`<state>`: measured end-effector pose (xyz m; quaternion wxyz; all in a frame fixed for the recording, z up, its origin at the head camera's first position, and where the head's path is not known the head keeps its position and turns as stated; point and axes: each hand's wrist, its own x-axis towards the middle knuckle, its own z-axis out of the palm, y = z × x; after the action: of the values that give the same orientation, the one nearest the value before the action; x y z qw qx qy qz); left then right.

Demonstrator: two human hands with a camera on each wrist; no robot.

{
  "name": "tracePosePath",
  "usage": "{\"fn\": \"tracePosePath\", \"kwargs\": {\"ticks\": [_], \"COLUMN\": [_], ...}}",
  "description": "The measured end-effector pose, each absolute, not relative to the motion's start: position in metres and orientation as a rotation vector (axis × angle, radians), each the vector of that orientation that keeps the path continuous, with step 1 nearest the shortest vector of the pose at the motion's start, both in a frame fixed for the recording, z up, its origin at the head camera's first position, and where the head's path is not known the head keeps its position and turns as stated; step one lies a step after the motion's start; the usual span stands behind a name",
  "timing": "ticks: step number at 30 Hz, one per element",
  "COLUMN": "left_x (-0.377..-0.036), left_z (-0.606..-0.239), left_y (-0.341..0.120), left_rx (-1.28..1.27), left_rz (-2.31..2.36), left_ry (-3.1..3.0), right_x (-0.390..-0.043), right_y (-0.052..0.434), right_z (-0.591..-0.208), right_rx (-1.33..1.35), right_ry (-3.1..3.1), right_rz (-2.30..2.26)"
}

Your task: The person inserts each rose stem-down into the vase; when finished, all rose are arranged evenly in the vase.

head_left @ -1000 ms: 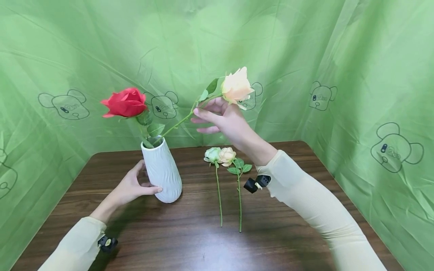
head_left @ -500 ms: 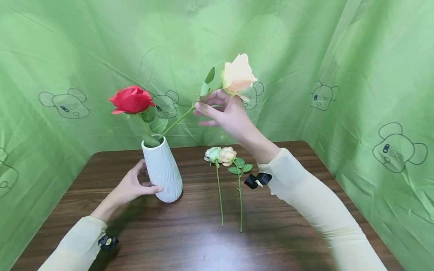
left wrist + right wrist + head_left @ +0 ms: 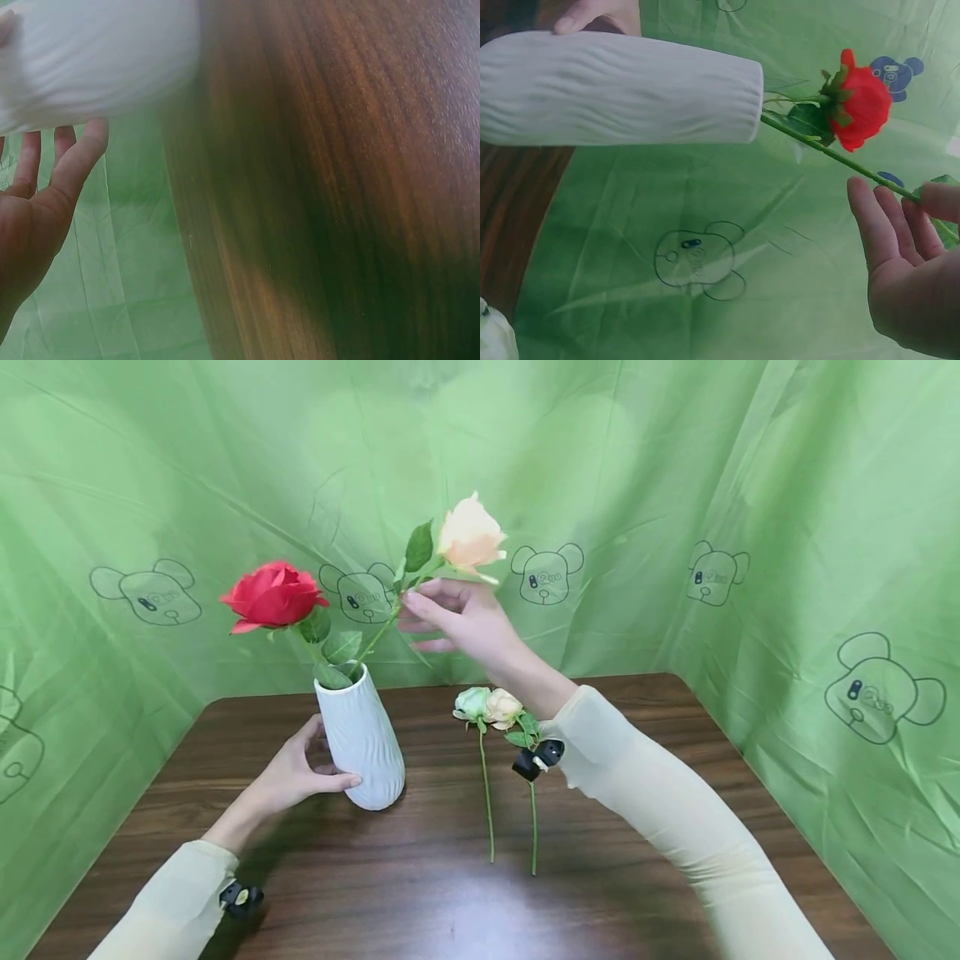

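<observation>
At centre frame, the right hand [image 3: 468,622] pinches the peach rose [image 3: 468,539] by its stem, whose lower end sits in the white vase [image 3: 362,739]. The left hand [image 3: 292,772], fingers relaxed, steadies the vase at lower left. Best lowered slowly, clear of the red rose [image 3: 273,596].

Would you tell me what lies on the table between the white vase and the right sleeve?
Two loose roses lie there, stems toward the camera, in the head view.
</observation>
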<state>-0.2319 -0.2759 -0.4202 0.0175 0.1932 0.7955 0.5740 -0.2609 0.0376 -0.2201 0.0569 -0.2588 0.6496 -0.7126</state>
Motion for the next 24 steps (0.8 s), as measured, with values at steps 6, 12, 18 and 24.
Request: {"fn": "tracePosePath", "kwargs": {"ticks": [6, 12, 18, 24], "left_x": [-0.232, -0.232, -0.232, -0.232], "left_z": [-0.422, -0.420, -0.420, -0.420], "left_y": [-0.277, -0.277, -0.277, -0.278], "left_rx": [0.605, 0.591, 0.592, 0.596], "left_rz": [1.767, 1.769, 1.770, 1.768], "left_ry": [2.496, 2.490, 2.482, 2.489], "right_x": [-0.270, -0.275, -0.278, -0.280], "right_y": [0.014, -0.007, -0.019, -0.024], "right_z": [-0.229, -0.240, -0.250, -0.258], "right_rx": [-0.782, -0.737, -0.700, -0.671], "right_ry": [1.833, 1.762, 1.807, 1.822], "right_rz": [-2.275, -2.297, -2.205, -2.180]}}
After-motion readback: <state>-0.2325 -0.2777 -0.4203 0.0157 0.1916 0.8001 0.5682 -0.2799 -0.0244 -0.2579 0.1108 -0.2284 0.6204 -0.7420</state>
